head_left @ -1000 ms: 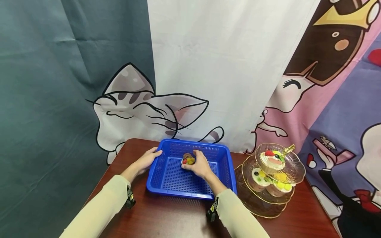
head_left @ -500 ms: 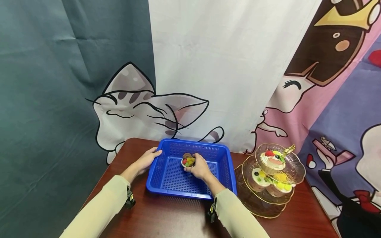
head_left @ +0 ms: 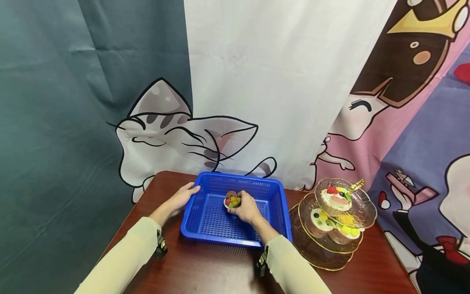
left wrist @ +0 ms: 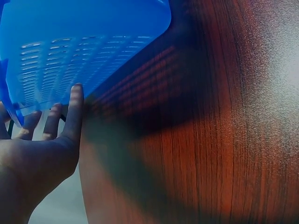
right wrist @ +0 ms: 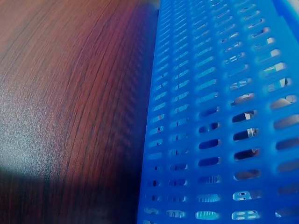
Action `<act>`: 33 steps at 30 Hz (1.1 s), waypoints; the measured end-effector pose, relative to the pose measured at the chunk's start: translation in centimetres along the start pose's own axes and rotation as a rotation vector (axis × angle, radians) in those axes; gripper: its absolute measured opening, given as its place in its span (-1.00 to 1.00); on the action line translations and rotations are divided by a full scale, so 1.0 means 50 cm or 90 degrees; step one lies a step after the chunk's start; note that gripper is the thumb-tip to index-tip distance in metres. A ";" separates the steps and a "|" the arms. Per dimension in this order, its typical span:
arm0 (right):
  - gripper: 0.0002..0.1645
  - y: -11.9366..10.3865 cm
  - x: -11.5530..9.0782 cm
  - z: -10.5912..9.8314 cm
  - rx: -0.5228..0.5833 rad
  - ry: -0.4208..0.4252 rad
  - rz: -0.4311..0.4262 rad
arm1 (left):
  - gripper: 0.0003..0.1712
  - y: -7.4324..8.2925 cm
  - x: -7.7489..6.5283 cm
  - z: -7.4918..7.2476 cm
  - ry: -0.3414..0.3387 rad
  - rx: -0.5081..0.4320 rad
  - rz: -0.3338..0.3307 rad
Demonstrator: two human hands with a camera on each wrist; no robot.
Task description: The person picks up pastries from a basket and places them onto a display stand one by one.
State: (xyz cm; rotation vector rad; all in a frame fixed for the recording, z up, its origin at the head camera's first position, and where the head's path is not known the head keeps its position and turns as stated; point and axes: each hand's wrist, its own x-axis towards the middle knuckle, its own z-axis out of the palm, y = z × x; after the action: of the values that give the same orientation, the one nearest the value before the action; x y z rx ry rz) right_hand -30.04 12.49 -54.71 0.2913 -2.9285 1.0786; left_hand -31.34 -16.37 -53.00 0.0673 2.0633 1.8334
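A blue plastic basket (head_left: pixel 216 236) with slotted walls sits on the table. At its left side my left hand (head_left: pixel 180 197) grips the rim, thumb over the edge. In the left wrist view the fingers of that left hand (left wrist: pixel 51 149) lie against the basket's outer wall (left wrist: pixel 93 21). Inside the basket my right hand (head_left: pixel 247 208) holds a small fruit-topped cupcake (head_left: pixel 232 201) from its right side. Red, yellow, green and brown toppings show on it; its lower part is mostly hidden. The basket's slotted wall (right wrist: pixel 196 116) blocks the right wrist view of the right hand.
Right of the basket stands a tiered glass stand (head_left: pixel 361 212) with gold rims. A cream cupcake (head_left: pixel 335 200) sits on its top tier, other fruit cupcakes (head_left: pixel 319 222) below. The brown wooden table (head_left: pixel 205 269) meets a printed curtain (head_left: pixel 235 81) behind.
My right hand's fingers have drawn in closer around the cupcake, and its thumb has shifted slightly right and down. The left hand and the basket stay in place.
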 end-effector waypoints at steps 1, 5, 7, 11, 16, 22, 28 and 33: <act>-0.27 0.001 0.000 0.001 -0.001 -0.001 -0.001 | -0.38 0.000 0.000 0.000 0.000 -0.003 0.001; -0.27 0.003 -0.002 0.002 0.001 -0.002 -0.008 | -0.40 -0.003 0.000 0.002 -0.002 -0.016 0.007; -0.28 0.001 -0.006 -0.001 0.004 -0.004 -0.015 | -0.41 -0.004 0.000 0.003 -0.003 -0.025 0.007; -0.29 -0.009 -0.011 -0.012 0.006 -0.004 -0.032 | -0.42 -0.001 -0.001 0.005 -0.003 -0.021 0.004; -0.28 -0.017 -0.017 -0.030 0.008 -0.005 -0.062 | -0.45 0.002 -0.001 0.005 0.001 -0.020 -0.001; -0.31 -0.030 -0.044 -0.072 0.030 -0.023 -0.094 | -0.43 0.004 0.003 0.004 0.003 -0.005 0.002; -0.28 -0.043 -0.081 -0.116 0.029 -0.036 -0.125 | -0.40 0.002 0.005 0.003 0.004 0.004 0.000; -0.30 -0.056 -0.115 -0.153 0.031 -0.043 -0.154 | -0.40 0.002 0.003 0.002 -0.001 0.001 0.007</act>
State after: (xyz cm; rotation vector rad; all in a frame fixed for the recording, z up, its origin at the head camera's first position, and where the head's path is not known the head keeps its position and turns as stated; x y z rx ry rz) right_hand -24.33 16.28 -47.48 0.6769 -2.8299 1.1238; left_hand -31.47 -16.19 -52.96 0.0804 2.0672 1.8369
